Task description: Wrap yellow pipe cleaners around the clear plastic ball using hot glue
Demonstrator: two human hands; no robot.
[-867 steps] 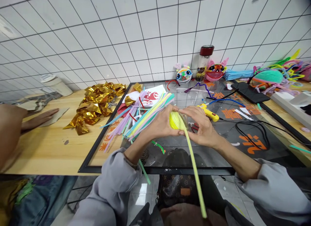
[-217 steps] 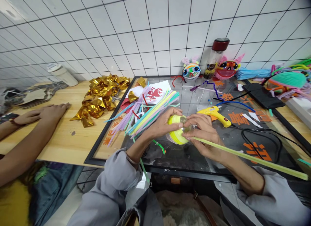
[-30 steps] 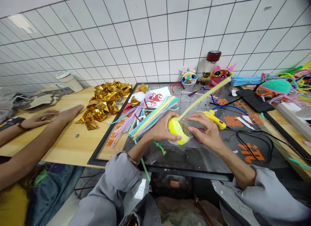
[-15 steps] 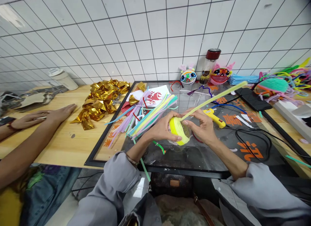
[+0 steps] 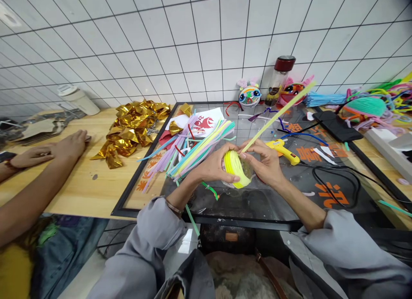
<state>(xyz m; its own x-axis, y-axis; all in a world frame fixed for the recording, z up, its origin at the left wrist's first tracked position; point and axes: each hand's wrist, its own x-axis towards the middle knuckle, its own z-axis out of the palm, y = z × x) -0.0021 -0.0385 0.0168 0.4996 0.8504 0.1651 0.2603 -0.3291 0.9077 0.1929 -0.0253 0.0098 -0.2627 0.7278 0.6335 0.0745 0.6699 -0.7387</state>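
Note:
My left hand point(image 5: 216, 165) is closed around a small rounded form, a clear shell partly wrapped in yellow pipe cleaners point(image 5: 234, 170). A long yellow pipe cleaner point(image 5: 278, 116) rises up and to the right from its upper edge. Thumb and fingers of my right hand point(image 5: 264, 161) pinch that strand close to the wrapped form. A bundle of pastel pipe cleaners point(image 5: 206, 151) lies just beyond my left hand. Right of my right hand rests a yellow glue gun point(image 5: 285, 151).
Gold foil point(image 5: 128, 127) is heaped on the left. Two decorated faces point(image 5: 249, 95) and a red-lidded bottle point(image 5: 279, 80) stand by the tiled wall. A phone point(image 5: 337, 125), a black cord point(image 5: 322, 191) and coloured pipe cleaners point(image 5: 386, 101) are on the right. Another person's hands point(image 5: 69, 144) rest at far left.
My hands hold nearly the same pose, and the free yellow strand has swung a little more upright. The other person's upper hand has shifted slightly left. The view has moved slightly.

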